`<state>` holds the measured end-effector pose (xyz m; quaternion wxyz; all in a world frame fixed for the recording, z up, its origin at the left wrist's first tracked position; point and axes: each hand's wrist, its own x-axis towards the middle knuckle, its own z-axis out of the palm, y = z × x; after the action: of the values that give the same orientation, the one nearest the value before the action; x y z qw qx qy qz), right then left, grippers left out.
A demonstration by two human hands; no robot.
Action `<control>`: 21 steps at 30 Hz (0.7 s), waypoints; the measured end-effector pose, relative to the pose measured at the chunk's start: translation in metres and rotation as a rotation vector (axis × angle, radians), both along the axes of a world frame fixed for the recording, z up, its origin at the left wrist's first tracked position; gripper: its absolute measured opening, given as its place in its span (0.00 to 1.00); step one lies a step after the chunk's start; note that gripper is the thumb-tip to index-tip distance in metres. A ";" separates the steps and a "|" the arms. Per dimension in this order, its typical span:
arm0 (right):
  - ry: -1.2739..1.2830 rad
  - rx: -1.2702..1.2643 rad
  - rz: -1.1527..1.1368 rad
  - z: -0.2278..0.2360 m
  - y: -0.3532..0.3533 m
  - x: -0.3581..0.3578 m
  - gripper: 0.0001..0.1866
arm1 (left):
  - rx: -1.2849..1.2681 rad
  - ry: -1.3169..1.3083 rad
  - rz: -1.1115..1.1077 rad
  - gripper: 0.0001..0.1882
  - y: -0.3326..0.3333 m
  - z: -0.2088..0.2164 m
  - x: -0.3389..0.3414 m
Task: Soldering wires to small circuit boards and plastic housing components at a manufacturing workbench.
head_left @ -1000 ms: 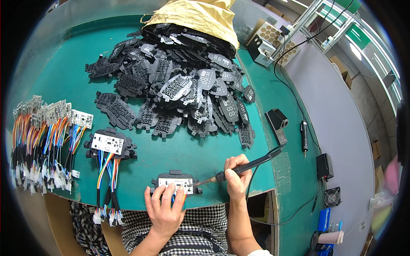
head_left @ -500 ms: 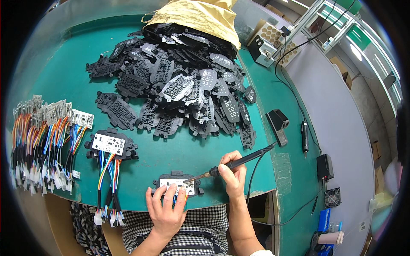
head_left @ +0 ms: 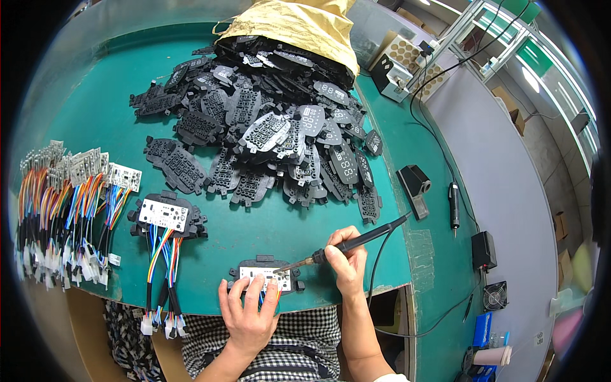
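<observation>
My right hand [head_left: 347,267] is wrapped round the black handle of a soldering iron [head_left: 373,235]. Its tip meets the upper part of a white circuit board [head_left: 279,278], and its cord trails down on the right. Spread fingertips of my left hand [head_left: 247,321] press on the board's lower left part, hiding some of it. The board lies on a black plastic housing [head_left: 261,261] near the table's front edge. Coloured wires emerge from beneath the left fingers. Further left, another wired circuit board [head_left: 163,215] rests on a black housing [head_left: 196,224], its connectors hanging over the edge.
Many black plastic housings [head_left: 245,105] are heaped by a yellow sack [head_left: 286,28]. Wired boards [head_left: 76,169] lie bunched at the left. On the right are an iron stand [head_left: 414,184], an electric screwdriver [head_left: 454,207], a small fan [head_left: 495,295] and a cup [head_left: 493,355].
Both hands, the soldering iron and the board under it hold nearly the same place. The whole view has shifted very slightly.
</observation>
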<state>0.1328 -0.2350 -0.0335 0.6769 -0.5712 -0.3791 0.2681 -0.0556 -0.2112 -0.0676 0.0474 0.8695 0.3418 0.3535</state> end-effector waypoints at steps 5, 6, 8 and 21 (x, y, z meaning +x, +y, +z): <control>-0.019 0.009 0.010 -0.002 -0.001 0.002 0.09 | -0.007 0.008 -0.006 0.29 0.000 0.001 0.000; -0.025 0.007 0.009 -0.003 -0.001 0.002 0.09 | -0.002 0.008 -0.006 0.29 0.000 0.001 0.000; -0.033 0.005 0.011 -0.003 -0.001 0.002 0.09 | -0.002 0.009 -0.006 0.29 0.000 0.002 0.000; -0.039 -0.008 0.006 0.000 -0.001 0.001 0.09 | 0.006 0.013 0.000 0.26 0.000 0.003 0.001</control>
<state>0.1340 -0.2357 -0.0339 0.6662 -0.5780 -0.3928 0.2605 -0.0549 -0.2107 -0.0647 0.0426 0.8719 0.3412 0.3486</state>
